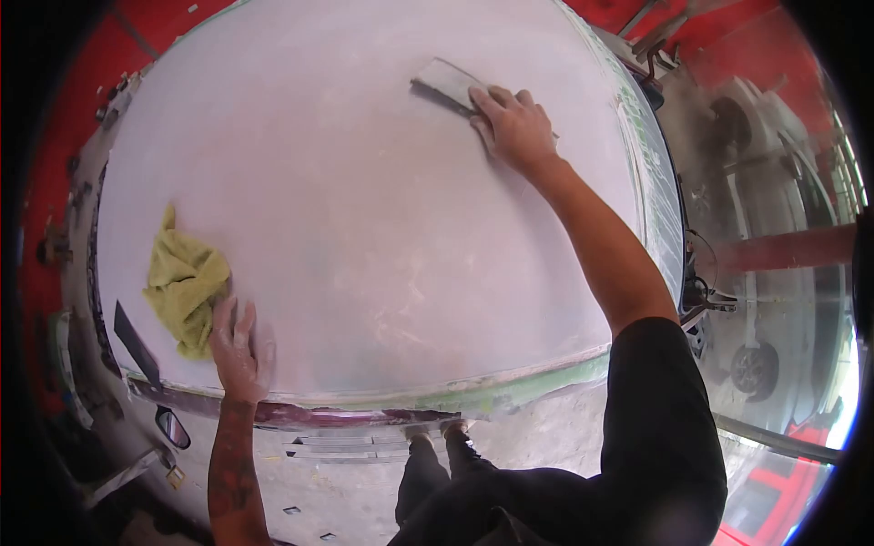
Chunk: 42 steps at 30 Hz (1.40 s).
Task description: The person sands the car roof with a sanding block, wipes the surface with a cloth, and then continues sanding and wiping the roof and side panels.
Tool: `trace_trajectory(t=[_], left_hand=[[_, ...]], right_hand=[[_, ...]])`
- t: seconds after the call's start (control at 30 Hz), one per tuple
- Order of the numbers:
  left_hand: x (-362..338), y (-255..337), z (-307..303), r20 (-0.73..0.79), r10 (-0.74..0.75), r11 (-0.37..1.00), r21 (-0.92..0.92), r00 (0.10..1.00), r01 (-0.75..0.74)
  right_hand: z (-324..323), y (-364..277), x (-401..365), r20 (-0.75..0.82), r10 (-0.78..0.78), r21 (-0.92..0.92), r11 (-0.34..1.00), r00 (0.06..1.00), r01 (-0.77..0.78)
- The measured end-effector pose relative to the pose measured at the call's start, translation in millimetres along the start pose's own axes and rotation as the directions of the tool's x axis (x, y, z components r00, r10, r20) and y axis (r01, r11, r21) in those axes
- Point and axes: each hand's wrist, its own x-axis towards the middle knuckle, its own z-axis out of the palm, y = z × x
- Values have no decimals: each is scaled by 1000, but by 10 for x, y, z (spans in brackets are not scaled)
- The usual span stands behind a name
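Observation:
A large pale car roof (pixel 319 182), dusted with white and pinkish powder, fills most of the view. Toward its far right side my right hand (pixel 519 127) grips a long flat sanding block (pixel 448 84), which lies against the surface; part of the block is hidden under my palm. At the near left, my left hand (pixel 240 350) leans on the roof by the edge, fingers apart and whitened with dust, holding nothing. Right beside those fingers lies a crumpled yellow-green cloth (pixel 187 282).
Green masking (pixel 528 387) runs along the roof's near edge. A dark strip (pixel 137 344) lies at the left corner, above a side mirror (pixel 173 428). A dusty silver car (pixel 774 300) stands beyond the right side. My feet are on a step (pixel 341 444) below.

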Motion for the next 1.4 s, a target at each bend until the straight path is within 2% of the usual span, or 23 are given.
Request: trace_trajectory(t=[0.03,0.1,0.13,0.2,0.27,0.3,0.37,0.43,0.5,0.53,0.6,0.7,0.77,0.83,0.9,0.97,1.0,1.07,1.17,1.23,1.3,1.4], left_hand=[[-2,-9,3,-12,8,1000,-15,1000,-8],[-17,-2,2,-11,-6,1000,-14,1000,5],[-5,-5,-9,-8,-1,1000,-13,1000,1],[1,20,-15,-9,-15,1000,-15,1000,15],[25,36,1,-17,-27,999,-21,1000,26],[10,41,-8,-6,-34,999,-6,999,33],[28,32,-18,5,-38,999,9,999,38],[21,22,-27,16,-13,1000,28,1000,12],[-11,19,-22,17,-24,999,36,1000,23],[-4,17,-20,11,-28,999,37,1000,27],[18,1,-2,8,-16,1000,1,1000,16],[18,-5,-24,-15,-7,1000,-20,1000,7],[6,12,-17,-32,0,1000,-5,999,0],[2,13,-10,-17,-9,1000,23,1000,9],[10,3,-3,-27,-2,1000,24,1000,3],[5,2,-17,-33,4,1000,29,999,-3],[15,18,-26,-30,5,1000,7,1000,-4],[22,22,-49,-24,16,1000,-14,1000,-17],[9,31,-10,-46,-3,1000,11,999,4],[22,49,-12,-28,-34,999,-12,999,34],[20,44,-25,-24,-21,1000,2,999,22],[34,26,-23,-27,0,1000,21,1000,1]], right_hand=[[73,293,279,14,131,-83,988,991,-129],[104,544,607,106,290,-116,954,951,-278],[156,533,516,109,293,-119,953,950,-280],[151,306,163,-31,96,-34,995,995,-97],[-78,-140,-422,-23,-42,75,996,999,44],[-197,-256,-634,31,-115,128,986,993,111],[-238,-115,-574,55,-219,88,973,974,214],[-20,209,-154,-40,-145,31,989,989,146],[242,640,436,-41,70,-99,992,997,-74],[252,629,565,-43,69,-98,993,997,-73],[180,506,756,110,316,-164,941,942,-297],[90,134,26,-6,39,-35,999,999,-39],[-71,-125,-471,-8,-90,96,991,996,90],[-134,-13,-400,35,-170,81,983,985,167],[122,378,60,-14,-117,2,993,993,117],[323,720,623,22,109,-151,983,994,-104],[330,691,709,25,105,-149,984,994,-100],[263,564,817,109,292,-200,943,950,-266],[155,193,68,-20,19,-49,999,1000,-20],[-58,-54,-316,84,-36,35,999,996,33],[-51,132,-158,57,-119,15,993,991,119],[234,508,701,83,172,-148,976,982,-158]])
